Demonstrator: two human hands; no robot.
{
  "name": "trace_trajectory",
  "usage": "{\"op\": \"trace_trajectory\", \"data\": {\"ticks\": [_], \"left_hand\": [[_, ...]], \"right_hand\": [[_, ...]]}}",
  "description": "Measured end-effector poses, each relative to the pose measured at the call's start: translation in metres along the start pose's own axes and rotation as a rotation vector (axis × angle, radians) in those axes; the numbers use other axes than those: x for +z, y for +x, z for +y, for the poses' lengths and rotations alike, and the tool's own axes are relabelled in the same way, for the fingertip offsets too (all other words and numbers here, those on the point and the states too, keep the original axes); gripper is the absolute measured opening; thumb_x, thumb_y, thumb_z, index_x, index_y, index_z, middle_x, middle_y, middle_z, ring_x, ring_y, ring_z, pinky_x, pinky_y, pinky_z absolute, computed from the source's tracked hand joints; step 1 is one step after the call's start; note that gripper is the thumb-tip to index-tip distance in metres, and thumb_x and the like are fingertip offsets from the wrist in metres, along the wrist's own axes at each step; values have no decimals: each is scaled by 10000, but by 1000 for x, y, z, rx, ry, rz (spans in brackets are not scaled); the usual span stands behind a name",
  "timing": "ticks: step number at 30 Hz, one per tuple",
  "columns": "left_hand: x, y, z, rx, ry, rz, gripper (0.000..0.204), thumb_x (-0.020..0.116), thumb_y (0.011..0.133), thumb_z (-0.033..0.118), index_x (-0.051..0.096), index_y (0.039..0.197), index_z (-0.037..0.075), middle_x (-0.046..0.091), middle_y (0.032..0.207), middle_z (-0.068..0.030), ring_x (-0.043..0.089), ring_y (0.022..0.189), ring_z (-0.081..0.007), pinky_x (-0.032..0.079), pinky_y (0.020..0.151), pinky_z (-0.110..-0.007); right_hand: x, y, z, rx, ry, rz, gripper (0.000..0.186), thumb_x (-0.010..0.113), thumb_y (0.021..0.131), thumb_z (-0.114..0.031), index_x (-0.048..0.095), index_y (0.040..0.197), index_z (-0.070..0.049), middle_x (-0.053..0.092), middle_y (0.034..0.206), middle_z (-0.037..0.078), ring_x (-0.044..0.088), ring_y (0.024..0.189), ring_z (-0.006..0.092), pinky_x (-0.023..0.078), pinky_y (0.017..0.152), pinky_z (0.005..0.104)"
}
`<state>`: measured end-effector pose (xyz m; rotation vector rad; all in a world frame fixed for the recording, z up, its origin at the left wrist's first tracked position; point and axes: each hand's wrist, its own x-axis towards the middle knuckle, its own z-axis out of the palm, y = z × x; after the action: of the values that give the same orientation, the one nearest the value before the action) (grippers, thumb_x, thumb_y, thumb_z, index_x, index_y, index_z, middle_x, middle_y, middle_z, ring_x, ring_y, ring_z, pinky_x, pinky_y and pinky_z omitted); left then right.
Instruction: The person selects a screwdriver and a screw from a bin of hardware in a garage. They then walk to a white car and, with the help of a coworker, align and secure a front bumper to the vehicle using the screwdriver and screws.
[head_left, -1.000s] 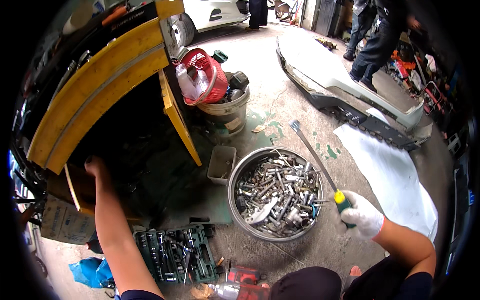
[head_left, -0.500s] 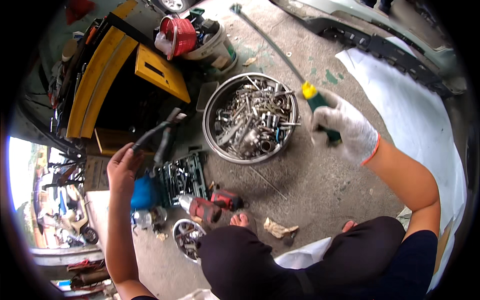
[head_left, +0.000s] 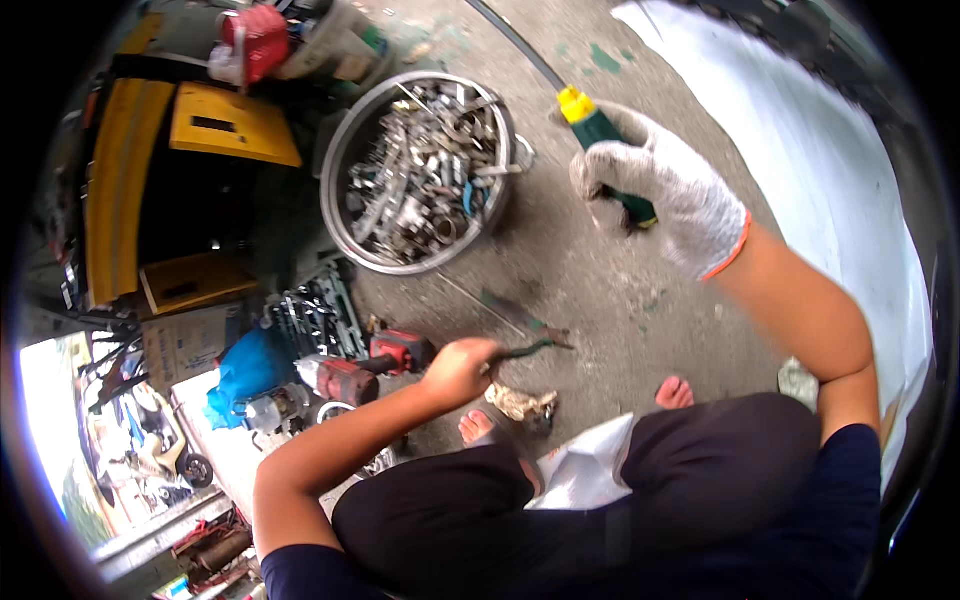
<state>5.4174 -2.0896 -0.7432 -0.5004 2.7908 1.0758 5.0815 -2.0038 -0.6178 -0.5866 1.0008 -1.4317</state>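
My gloved right hand (head_left: 665, 185) is closed round the green and yellow handle of a long screwdriver (head_left: 597, 125). Its grey shaft runs up and left, and the tip lies out of view. Low over the floor, in front of my left foot, my bare left hand (head_left: 465, 370) grips one handle of dark green pliers (head_left: 530, 348), somewhat blurred. The jaws point right, and the other handle seems to spread away from my fingers. Left of the screwdriver stands a round metal basin (head_left: 335, 215) heaped with sockets, wrenches and other metal parts (head_left: 425, 170).
Two red power tools (head_left: 345, 380), an open socket set (head_left: 318, 315) and a blue bag (head_left: 250, 365) lie left. Behind them stands a yellow cabinet (head_left: 130, 190). A thin rod (head_left: 480, 305) and a crumpled glove-like rag (head_left: 520, 402) lie on the floor. White sheeting (head_left: 790, 190) covers the right.
My left hand has swung right and down with the pliers, from beside the cabinet to over the floor. The view has shifted; my right hand still holds the screwdriver.
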Motion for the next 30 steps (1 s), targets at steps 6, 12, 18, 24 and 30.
{"op": "trace_trajectory", "data": {"ticks": [6, 12, 18, 24, 30], "left_hand": [[35, -4, -45, -16, 405, -334, 246, 574, 767, 72, 496, 996, 23, 602, 786, -170, 609, 767, -368, 502, 673, -467], [61, 32, -25, -56, 674, -471, 286, 576, 808, 132, 518, 1083, 75, 636, 966, -147, 629, 938, -324, 495, 755, -463], [41, 50, -31, 320, 613, -513, 339, 682, 680, 203, 704, 1004, 104, 187, 1549, -198, 200, 1425, -356, 220, 1146, -484], [55, 52, -43, 340, 665, -655, 517, 750, 628, 231, 654, 1084, 7, 217, 1504, -284, 196, 1417, -400, 169, 1163, -522], [49, 54, -35, 152, 407, -636, 443, 701, 649, 296, 660, 1007, 39, 514, 1134, -209, 475, 1140, -378, 367, 963, -507]], "right_hand": [[-4, -44, 27, 236, -129, 164, 543, 612, 862, -151, 407, 1347, -22, 548, 798, 14, 468, 594, 66, 372, 515, 214], [3, -45, 40, 200, -145, 141, 532, 635, 894, -215, 426, 1339, -12, 575, 854, 18, 490, 643, 54, 385, 540, 202], [22, -57, 49, 358, -258, 134, 619, 633, 777, -90, 395, 1343, -16, 557, 815, 27, 520, 633, 88, 415, 541, 231], [35, -65, 54, 405, -242, 112, 617, 615, 756, -32, 403, 1335, -38, 557, 826, 46, 523, 648, 104, 415, 544, 232], [40, -65, 50, 399, -195, 93, 615, 637, 777, -77, 399, 1342, -36, 572, 838, 43, 531, 661, 101, 418, 542, 233]]}}
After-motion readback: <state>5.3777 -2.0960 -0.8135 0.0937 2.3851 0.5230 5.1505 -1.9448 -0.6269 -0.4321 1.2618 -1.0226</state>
